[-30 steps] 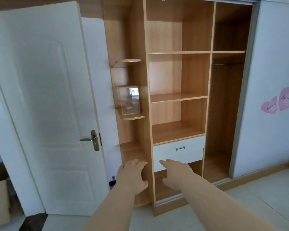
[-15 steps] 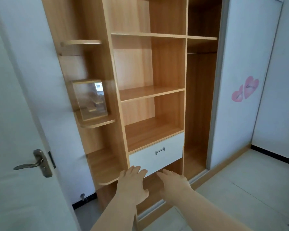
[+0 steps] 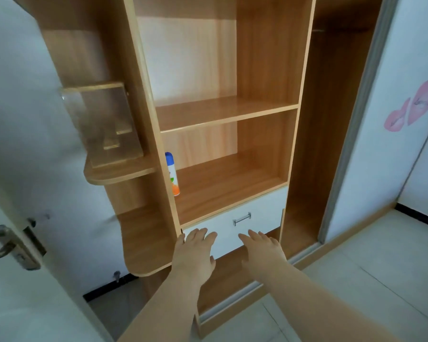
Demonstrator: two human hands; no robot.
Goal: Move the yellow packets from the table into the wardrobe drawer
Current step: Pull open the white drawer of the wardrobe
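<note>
The wooden wardrobe (image 3: pixel 265 70) fills the view, its white drawer (image 3: pixel 230 233) closed, with a metal handle (image 3: pixel 242 219) on the front. My left hand (image 3: pixel 195 253) is stretched out flat in front of the drawer's lower left part, fingers straight and empty. My right hand (image 3: pixel 262 250) reaches out beside it toward the drawer's lower right edge, fingers spread and empty. Whether either hand touches the drawer front is unclear. No yellow packets and no table are in view.
A spray can (image 3: pixel 173 175) with a blue cap stands on the shelf above the drawer. A clear acrylic box (image 3: pixel 101 122) sits on a rounded side shelf. A white door with a metal handle (image 3: pixel 8 248) stands at left. A sliding panel with pink heart stickers (image 3: pixel 413 107) is at right.
The view has come closer to the wardrobe and dropped lower. Both hands have stayed stretched forward and now lie in front of the drawer. The spray can has come into view.
</note>
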